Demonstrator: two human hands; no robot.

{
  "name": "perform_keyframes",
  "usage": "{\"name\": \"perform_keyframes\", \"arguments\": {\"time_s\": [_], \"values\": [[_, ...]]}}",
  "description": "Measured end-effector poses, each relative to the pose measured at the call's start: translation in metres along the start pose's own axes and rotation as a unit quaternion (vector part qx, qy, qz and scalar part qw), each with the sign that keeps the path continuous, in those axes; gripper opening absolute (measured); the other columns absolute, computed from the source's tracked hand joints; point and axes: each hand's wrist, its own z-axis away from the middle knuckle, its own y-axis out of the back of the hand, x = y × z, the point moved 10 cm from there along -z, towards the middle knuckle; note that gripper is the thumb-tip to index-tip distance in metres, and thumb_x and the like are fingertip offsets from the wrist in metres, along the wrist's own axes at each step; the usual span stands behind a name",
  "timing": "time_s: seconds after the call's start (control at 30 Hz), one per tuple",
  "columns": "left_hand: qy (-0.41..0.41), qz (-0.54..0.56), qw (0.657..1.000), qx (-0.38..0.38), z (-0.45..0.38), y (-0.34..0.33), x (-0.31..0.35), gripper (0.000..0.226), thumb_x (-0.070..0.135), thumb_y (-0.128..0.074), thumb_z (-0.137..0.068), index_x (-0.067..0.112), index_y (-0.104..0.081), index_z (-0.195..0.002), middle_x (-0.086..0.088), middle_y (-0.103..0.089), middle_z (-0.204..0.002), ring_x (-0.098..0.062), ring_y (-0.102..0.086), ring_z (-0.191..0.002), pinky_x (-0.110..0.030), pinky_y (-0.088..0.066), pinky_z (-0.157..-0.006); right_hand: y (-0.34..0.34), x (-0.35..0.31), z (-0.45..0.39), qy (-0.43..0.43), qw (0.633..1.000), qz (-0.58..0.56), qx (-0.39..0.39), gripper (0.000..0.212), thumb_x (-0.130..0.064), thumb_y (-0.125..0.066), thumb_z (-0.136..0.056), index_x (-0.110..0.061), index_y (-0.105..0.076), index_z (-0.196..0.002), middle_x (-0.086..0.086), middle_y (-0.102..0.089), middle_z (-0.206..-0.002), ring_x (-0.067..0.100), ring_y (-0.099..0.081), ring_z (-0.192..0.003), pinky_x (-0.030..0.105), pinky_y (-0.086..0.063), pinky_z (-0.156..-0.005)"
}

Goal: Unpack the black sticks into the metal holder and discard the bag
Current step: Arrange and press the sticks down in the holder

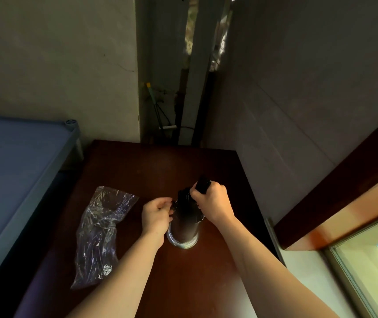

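Sticks [202, 184] gripped by right hand [213, 203] over holder [184, 230].

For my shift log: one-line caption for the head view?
Right hand lowers black sticks into holder; left hand at rim; bag on table.

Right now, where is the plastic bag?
The plastic bag lies flat on the brown table, left of the metal holder and beside the left hand.

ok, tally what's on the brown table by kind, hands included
Hands: 2, left at the holder's rim, right gripping the sticks
Metal holder: 1
Black stick bundle: 1, single sticks too dark to count
Clear plastic bag: 1, lying flat
Total: 5
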Motion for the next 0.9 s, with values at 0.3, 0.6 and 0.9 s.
{"name": "perform_keyframes", "arguments": {"time_s": [0.3, 0.6, 0.9], "values": [[-0.028, -0.016, 0.999, -0.008, -0.005, -0.005, -0.002, 0.026, 0.002, -0.056, -0.101, 0.008, -0.071, -0.122, -0.005, -0.071, -0.113, -0.009, -0.068, -0.092, -0.038, -0.06, -0.091, -0.034, 0.031, -0.004, -0.011, 0.995, 0.066, -0.072, 0.018, -0.024, -0.068, -0.09, -0.011, -0.066, -0.079, 0.005, -0.067, -0.077, 0.015, -0.063, -0.061, 0.018, -0.044, -0.046], [-0.031, 0.008, 0.999, -0.024, -0.006, -0.021, 0.004, 0.036, -0.008, -0.053, -0.097, 0.008, -0.069, -0.125, -0.006, -0.073, -0.115, -0.016, -0.07, -0.103, -0.035, -0.061, -0.091, -0.063, 0.057, -0.015, -0.057, 0.983, 0.101, -0.142, 0.011, -0.029, -0.069, -0.09, -0.019, -0.065, -0.091, 0.007, -0.069, -0.094, 0.015, -0.063, -0.068, 0.018, -0.04, -0.048], [-0.159, -0.029, 0.986, -0.039, 0.002, -0.032, 0.05, 0.02, 0.043, -0.059, -0.099, 0.041, -0.078, -0.107, 0.013, -0.072, -0.116, 0.005, -0.068, -0.103, -0.017, -0.054, -0.087, -0.083, 0.06, -0.02, -0.054, 0.968, 0.137, -0.204, 0.019, -0.032, -0.068, -0.089, -0.017, -0.068, -0.102, 0.008, -0.066, -0.1, 0.014, -0.06, -0.069, 0.023, -0.044, -0.055]]}}
